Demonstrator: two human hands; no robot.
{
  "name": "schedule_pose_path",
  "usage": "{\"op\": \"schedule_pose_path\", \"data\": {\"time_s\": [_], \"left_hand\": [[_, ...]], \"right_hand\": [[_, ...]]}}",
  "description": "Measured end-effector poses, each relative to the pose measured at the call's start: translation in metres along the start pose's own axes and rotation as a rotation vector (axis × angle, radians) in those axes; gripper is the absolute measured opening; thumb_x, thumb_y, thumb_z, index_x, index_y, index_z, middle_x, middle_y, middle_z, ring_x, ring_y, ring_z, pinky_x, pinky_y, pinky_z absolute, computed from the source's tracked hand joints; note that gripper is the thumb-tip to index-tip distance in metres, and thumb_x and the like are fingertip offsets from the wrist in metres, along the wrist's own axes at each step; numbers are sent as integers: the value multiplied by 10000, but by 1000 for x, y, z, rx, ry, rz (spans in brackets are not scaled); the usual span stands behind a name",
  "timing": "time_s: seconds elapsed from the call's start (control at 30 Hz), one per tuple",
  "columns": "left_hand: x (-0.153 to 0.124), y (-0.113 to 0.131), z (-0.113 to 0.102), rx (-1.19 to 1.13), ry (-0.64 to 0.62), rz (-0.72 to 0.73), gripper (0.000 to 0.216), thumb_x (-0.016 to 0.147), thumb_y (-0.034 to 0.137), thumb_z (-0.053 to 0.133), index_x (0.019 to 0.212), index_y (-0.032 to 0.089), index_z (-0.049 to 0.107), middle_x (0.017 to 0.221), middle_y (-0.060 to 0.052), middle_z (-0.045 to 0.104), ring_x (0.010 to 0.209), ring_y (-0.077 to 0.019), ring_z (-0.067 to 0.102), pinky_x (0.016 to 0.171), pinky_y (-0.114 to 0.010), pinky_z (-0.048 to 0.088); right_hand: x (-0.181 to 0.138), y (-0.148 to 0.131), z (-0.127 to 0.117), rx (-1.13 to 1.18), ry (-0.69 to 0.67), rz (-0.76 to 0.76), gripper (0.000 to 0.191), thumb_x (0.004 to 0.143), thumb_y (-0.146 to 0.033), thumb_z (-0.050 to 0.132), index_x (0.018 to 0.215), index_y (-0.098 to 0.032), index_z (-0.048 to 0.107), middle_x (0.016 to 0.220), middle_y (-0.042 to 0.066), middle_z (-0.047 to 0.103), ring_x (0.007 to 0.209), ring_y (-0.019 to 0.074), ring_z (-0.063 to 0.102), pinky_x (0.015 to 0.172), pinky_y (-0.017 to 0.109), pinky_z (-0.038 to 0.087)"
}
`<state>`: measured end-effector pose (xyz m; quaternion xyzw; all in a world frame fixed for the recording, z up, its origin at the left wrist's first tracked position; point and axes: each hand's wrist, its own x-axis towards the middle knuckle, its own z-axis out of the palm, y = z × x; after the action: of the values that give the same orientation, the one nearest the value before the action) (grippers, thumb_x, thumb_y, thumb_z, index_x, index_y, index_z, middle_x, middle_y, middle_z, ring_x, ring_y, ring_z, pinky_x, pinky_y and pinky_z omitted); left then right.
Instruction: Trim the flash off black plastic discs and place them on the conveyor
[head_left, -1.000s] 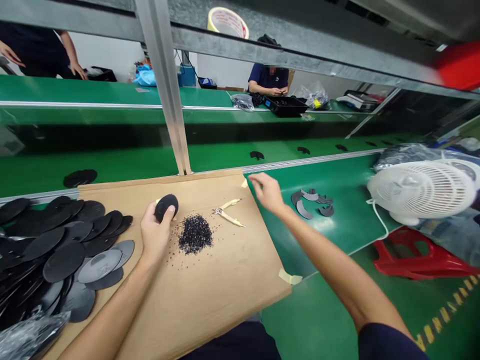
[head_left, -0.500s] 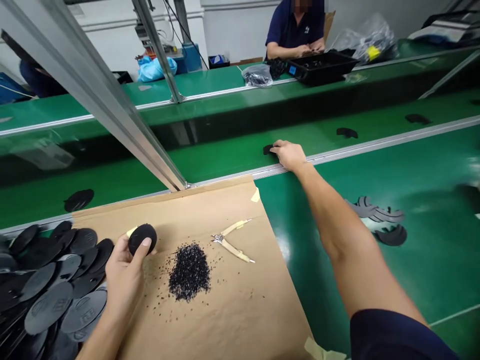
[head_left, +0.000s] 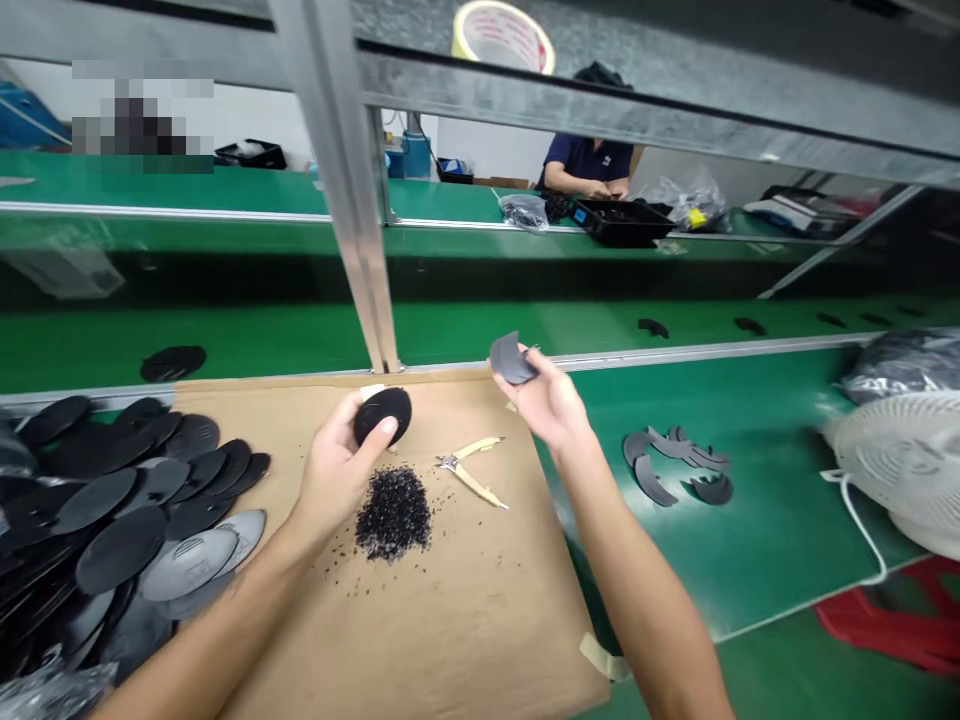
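Note:
My left hand (head_left: pixel 341 455) is closed on a black round disc (head_left: pixel 384 415), with the thumb across its face. A curved dark grey plastic piece (head_left: pixel 511 360) is held up in my right hand (head_left: pixel 551 400), above the far edge of the brown paper. Beneath and between the hands lies a pile of small black bits (head_left: pixel 394 512). Close to it rest nippers (head_left: pixel 474 470) with pale yellow handles, their handles spread. Many black oval discs (head_left: pixel 120 550) are heaped to the left of my left hand.
Several curved pieces (head_left: pixel 675 460) lie on the green table at right, beside a white fan (head_left: pixel 900 460). More curved pieces (head_left: pixel 652 327) sit along the green belt. A metal post (head_left: pixel 337 180) rises ahead under a shelf holding a tape roll (head_left: pixel 502 38). A co-worker (head_left: pixel 589 165) sits opposite.
My right hand has lifted the curved piece off the belt and drawn it back toward the paper. My left hand, still holding the disc, has moved right. The head view has shifted.

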<state>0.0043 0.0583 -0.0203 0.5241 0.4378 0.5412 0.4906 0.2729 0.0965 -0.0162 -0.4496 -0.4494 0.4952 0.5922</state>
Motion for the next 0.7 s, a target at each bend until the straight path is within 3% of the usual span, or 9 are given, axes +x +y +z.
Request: {"op": "schedule_pose_path", "data": {"time_s": [0.07,0.17,0.27,0.37,0.43,0.6,0.7], "left_hand": [[0,4,-2,-5,-22,67,350,866,410,711,1106,161,654,1017,-76,707,874,-170,673,650,-246,609],[6,9,-13,14,-64,177,333,894,386,690,1143,177,621,1098,-91,724,995,-186,706,814,-287,628],[14,12,-29,49,-66,229,298,906,333,685,1161,196,613,1176,-91,729,1063,-180,713,921,-301,612],[17,16,-40,76,-88,230,305,896,281,696,1186,207,639,1220,-85,727,1059,-176,719,912,-299,617],[18,19,-44,129,-131,234,296,892,249,692,1184,202,668,1207,-81,733,1044,-177,719,913,-310,615],[21,24,-46,385,-129,355,172,904,213,676,1064,191,736,959,-38,721,900,-153,666,817,-291,581],[21,26,-48,389,-135,352,184,908,210,673,1082,193,733,992,-41,736,914,-152,664,826,-290,577]], "right_hand": [[-18,-2,38,43,-78,53,362,791,-417,854,1053,-240,678,1095,37,690,967,231,698,756,334,671],[-34,-1,82,-25,-209,90,461,762,-340,922,1156,-238,705,999,27,693,700,167,665,520,238,613],[-40,2,108,-73,-263,58,399,786,-351,919,1118,-232,733,982,37,706,702,160,658,498,212,582],[-43,4,119,-113,-353,62,310,837,-405,879,1064,-223,772,1026,45,722,868,196,690,704,287,648],[-46,4,121,-140,-412,91,291,858,-449,861,1008,-210,787,990,39,730,875,204,694,800,341,651],[-49,6,122,-132,-389,109,333,830,-484,887,995,-209,797,956,29,739,886,215,705,824,354,651],[-48,7,121,-115,-365,108,320,820,-454,901,998,-212,793,935,24,740,871,203,712,805,328,647]]}}
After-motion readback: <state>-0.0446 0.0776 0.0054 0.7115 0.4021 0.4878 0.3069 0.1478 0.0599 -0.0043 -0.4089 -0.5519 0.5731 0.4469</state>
